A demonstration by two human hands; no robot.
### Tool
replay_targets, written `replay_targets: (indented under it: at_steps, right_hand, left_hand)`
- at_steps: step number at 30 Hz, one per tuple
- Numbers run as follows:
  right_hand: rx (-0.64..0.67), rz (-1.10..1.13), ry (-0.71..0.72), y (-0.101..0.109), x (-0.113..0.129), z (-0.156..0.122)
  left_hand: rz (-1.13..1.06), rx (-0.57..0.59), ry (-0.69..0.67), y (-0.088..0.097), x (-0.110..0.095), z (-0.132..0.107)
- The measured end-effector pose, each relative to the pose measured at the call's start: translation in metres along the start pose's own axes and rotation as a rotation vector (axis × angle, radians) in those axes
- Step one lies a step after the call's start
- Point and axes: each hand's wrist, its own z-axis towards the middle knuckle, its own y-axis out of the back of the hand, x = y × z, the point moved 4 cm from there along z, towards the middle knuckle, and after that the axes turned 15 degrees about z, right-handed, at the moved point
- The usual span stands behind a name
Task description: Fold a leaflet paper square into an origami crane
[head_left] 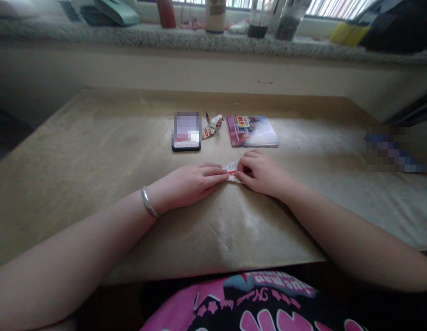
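Observation:
A small folded piece of white and red printed paper (232,168) lies on the brown table (96,184) between my hands. My left hand (189,184) rests flat, palm down, its fingers stretched out with the tips pressing the paper's left edge. A silver bangle (148,202) sits on that wrist. My right hand (262,172) is curled over the paper's right side, fingers bent and pinching it against the table. Most of the paper is hidden under the fingers.
Beyond my hands lie a dark phone (186,131), a folded paper figure (212,125) and a stack of printed paper sheets (252,131). A stone ledge (199,39) with jars and bottles runs along the back. The table's front edge is close to my lap.

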Motion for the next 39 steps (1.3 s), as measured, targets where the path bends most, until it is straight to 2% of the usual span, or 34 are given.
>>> replay_targets:
  at_steps: [6, 12, 26, 34, 39]
  right_hand:
    - [0.004, 0.033, -0.016, 0.0, -0.008, 0.003]
    - [0.003, 0.004, -0.031, -0.002, -0.008, 0.005]
    - [0.057, -0.038, -0.056, -0.001, -0.004, 0.006]
    - [0.149, -0.212, -0.108, 0.009, -0.01, -0.002]
    - [0.094, -0.273, -0.122, 0.012, -0.007, -0.004]
  left_hand:
    - [0.047, 0.002, 0.0, 0.006, -0.001, 0.0]
    - [0.097, 0.031, 0.111, 0.008, -0.006, 0.0]
    - [0.155, 0.08, 0.047, 0.008, 0.0, -0.001]
    - [0.101, -0.052, 0.039, 0.001, 0.0, -0.001]
    - [0.112, -0.063, 0.038, 0.002, -0.003, 0.002]
